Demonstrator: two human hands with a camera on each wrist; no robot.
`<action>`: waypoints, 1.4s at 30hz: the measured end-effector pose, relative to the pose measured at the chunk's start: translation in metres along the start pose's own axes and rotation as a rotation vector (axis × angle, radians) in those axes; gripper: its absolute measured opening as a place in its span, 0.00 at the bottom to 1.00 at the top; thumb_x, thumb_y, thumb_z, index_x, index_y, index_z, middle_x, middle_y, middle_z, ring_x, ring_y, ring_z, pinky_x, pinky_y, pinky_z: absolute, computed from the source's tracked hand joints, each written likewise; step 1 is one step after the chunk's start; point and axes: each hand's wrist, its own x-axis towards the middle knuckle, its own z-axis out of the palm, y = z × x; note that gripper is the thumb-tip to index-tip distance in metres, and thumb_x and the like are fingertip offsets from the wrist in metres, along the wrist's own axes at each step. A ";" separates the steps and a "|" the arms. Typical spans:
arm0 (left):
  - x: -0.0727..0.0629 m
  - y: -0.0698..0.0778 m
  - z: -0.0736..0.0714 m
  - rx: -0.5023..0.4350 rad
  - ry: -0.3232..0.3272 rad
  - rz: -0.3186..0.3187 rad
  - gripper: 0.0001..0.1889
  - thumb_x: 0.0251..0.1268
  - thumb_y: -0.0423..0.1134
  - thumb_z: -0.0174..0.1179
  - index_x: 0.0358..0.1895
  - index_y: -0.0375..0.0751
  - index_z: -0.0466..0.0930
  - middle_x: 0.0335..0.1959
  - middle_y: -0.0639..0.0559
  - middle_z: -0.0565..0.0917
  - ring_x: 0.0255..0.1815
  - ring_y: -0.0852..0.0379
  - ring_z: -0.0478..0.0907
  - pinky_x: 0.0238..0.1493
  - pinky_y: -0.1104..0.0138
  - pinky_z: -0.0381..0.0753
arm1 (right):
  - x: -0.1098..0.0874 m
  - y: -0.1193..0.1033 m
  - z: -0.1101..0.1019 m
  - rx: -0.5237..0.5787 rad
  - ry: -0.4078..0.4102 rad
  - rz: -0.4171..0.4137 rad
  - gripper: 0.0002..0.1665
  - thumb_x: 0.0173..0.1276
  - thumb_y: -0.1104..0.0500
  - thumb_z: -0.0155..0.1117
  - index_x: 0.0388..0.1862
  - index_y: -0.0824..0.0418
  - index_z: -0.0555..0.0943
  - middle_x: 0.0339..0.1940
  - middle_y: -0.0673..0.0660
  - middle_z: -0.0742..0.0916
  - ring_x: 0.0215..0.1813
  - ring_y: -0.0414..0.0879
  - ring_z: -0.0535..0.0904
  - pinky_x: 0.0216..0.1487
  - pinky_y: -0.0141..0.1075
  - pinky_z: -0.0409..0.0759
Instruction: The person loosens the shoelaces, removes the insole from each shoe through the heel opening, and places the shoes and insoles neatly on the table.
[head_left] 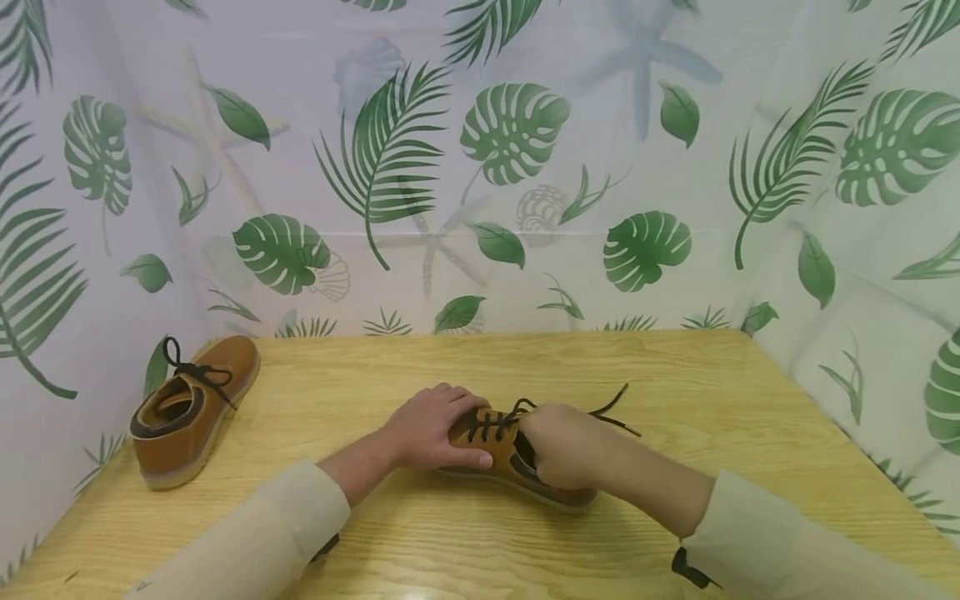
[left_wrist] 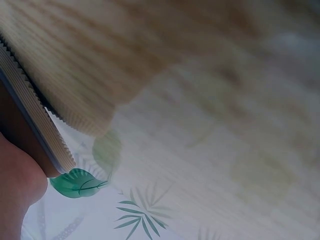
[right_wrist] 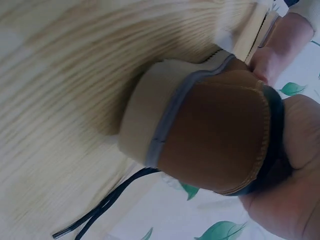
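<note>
Between left grip (head_left: pixel 438 429) and right grip (head_left: pixel 568 448) — one brown shoe (head_left: pixel 504 454), long axis crosswise; left clasping the toe (head_left: pixel 460 430), right at the opening (head_left: pixel 522 451), hold indiscernible.

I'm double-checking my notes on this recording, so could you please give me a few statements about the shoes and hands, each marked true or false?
1. The left hand grips the front of the near shoe. True.
2. The right hand is at that shoe's opening. True.
3. The near shoe lies upside down. False: its sole faces the table.
4. The other shoe stands on the left side of the table. True.
5. The other shoe has no laces. False: its dark laces form a bow.
6. The near shoe's lace ends are tucked inside it. False: they trail outside.
</note>
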 end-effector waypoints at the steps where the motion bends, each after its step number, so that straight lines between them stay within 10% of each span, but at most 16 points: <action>1: 0.000 0.000 0.000 0.001 0.000 -0.003 0.41 0.57 0.72 0.59 0.70 0.52 0.71 0.64 0.53 0.78 0.61 0.52 0.73 0.60 0.53 0.73 | 0.000 0.002 0.001 0.009 0.030 -0.013 0.09 0.57 0.74 0.62 0.29 0.60 0.79 0.22 0.51 0.78 0.24 0.42 0.69 0.26 0.36 0.69; 11: -0.002 0.000 0.001 0.015 0.007 -0.018 0.42 0.56 0.72 0.61 0.70 0.52 0.71 0.63 0.53 0.78 0.60 0.52 0.74 0.60 0.54 0.74 | -0.002 0.011 0.008 -0.053 0.272 -0.191 0.06 0.56 0.70 0.65 0.30 0.62 0.77 0.24 0.51 0.77 0.25 0.40 0.68 0.26 0.31 0.69; 23: -0.002 0.000 0.002 -0.005 0.010 -0.028 0.42 0.55 0.71 0.62 0.70 0.51 0.72 0.63 0.53 0.78 0.59 0.52 0.74 0.59 0.56 0.75 | -0.002 0.008 0.011 -0.493 0.567 -0.299 0.09 0.52 0.62 0.73 0.25 0.61 0.78 0.21 0.51 0.77 0.24 0.43 0.66 0.24 0.30 0.69; 32: 0.000 0.002 0.000 -0.001 -0.001 -0.032 0.42 0.55 0.71 0.62 0.70 0.51 0.71 0.63 0.53 0.78 0.60 0.52 0.74 0.60 0.56 0.75 | -0.001 0.014 0.000 -0.643 0.598 -0.366 0.09 0.51 0.64 0.69 0.20 0.59 0.76 0.18 0.50 0.77 0.24 0.44 0.59 0.30 0.33 0.61; 42: 0.000 0.002 -0.001 0.016 0.002 -0.019 0.42 0.55 0.72 0.62 0.69 0.50 0.72 0.63 0.52 0.78 0.60 0.52 0.74 0.59 0.56 0.74 | -0.004 0.027 -0.010 -0.568 0.695 -0.442 0.12 0.41 0.65 0.65 0.15 0.56 0.69 0.14 0.49 0.73 0.23 0.44 0.59 0.31 0.35 0.59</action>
